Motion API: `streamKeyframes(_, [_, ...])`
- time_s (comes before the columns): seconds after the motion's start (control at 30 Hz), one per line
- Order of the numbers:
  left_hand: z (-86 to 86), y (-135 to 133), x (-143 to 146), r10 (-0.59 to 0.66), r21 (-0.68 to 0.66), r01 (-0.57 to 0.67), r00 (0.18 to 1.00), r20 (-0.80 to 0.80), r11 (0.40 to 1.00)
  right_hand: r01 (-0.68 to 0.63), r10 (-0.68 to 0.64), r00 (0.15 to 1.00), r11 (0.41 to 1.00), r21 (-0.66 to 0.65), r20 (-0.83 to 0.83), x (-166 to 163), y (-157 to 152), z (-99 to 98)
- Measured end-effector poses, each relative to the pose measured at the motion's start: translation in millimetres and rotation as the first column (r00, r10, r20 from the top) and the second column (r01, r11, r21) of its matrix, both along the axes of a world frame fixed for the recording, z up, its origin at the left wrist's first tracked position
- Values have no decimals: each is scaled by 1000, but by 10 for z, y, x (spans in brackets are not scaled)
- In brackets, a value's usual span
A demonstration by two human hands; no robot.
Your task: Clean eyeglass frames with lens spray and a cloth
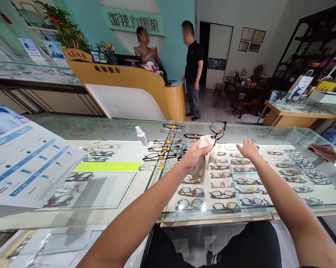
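My left hand (194, 155) is closed around a cream cleaning cloth (203, 169) and a pair of black-framed eyeglasses (218, 128). One lens and part of the frame stick up past the cloth; the rest is covered. My right hand (249, 149) lies on the glass counter top, fingers spread, holding nothing. Left of my left hand, several pairs of glasses (160, 155) sit in a column on the counter. A white spray bottle (141, 136) stands beyond them.
Under the glass of the display counter (168, 217) lie rows of glasses. A printed sheet (25, 160) juts in at left. A brown cloth (323, 152) lies at the right end. Two people are by the wooden reception desk (134, 80), one behind it and one standing beside it.
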State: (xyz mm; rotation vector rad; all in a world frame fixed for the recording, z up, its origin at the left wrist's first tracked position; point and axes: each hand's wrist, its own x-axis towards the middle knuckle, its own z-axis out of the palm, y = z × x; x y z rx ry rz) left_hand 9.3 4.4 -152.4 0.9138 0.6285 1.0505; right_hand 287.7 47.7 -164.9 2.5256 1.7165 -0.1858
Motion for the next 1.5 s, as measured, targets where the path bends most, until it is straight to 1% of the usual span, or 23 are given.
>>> streamKeyframes(0.1, [-5, 9, -10, -4, 4, 4, 1000, -9, 1000, -3, 3, 1000, 1000, -5, 2, 12, 5, -9])
streamKeyframes(0.2, [54, -12, -21, -17, 16, 17, 1000, -12, 1000, -9, 9, 1000, 1000, -13, 1, 28, 10, -23])
streamKeyframes(0.3, [120, -34, -28, -102, 45, 101, 995, 7, 994, -16, 16, 1000, 1000, -12, 4, 42, 18, -41])
streamKeyframes(0.4, [137, -32, -43, -179, 60, 177, 983, 31, 982, -18, 18, 1000, 1000, -7, 8, 54, 29, -62])
streamKeyframes(0.57, [107, -10, -85, -198, -5, 199, 977, 79, 980, -27, 27, 1000, 1000, -2, 7, 75, 41, -90])
streamKeyframes(0.77, [126, -32, -90, -212, -3, 213, 974, 73, 977, -30, 30, 999, 1000, 6, 12, 88, 38, -103])
streamKeyframes(0.83, [134, -37, -74, -191, -5, 192, 980, 56, 981, -29, 29, 1000, 1000, 5, 12, 86, 39, -105])
streamKeyframes(0.93, [137, -38, -41, -118, 22, 119, 993, -9, 993, -29, 29, 1000, 1000, 0, 11, 76, 37, -97])
streamKeyframes(1.07, [140, -41, -5, 40, 87, -32, 995, -93, 996, -32, 32, 999, 999, -6, 11, 46, 17, -63])
streamKeyframes(1.2, [164, -49, 5, 182, 163, -153, 967, -178, 975, -29, 29, 999, 1000, -8, 12, 20, -5, -27])
streamKeyframes(1.37, [183, -48, -6, 205, 242, -152, 956, -210, 958, -23, 23, 1000, 1000, -16, 6, 9, -7, -13])
streamKeyframes(1.43, [166, -27, -17, 224, 281, -163, 954, -199, 946, -21, 22, 1000, 1000, -18, 5, 11, -4, -16])
streamKeyframes(1.5, [135, 5, -29, 217, 280, -161, 960, -179, 946, -21, 21, 1000, 1000, -18, 6, 17, 1, -22])
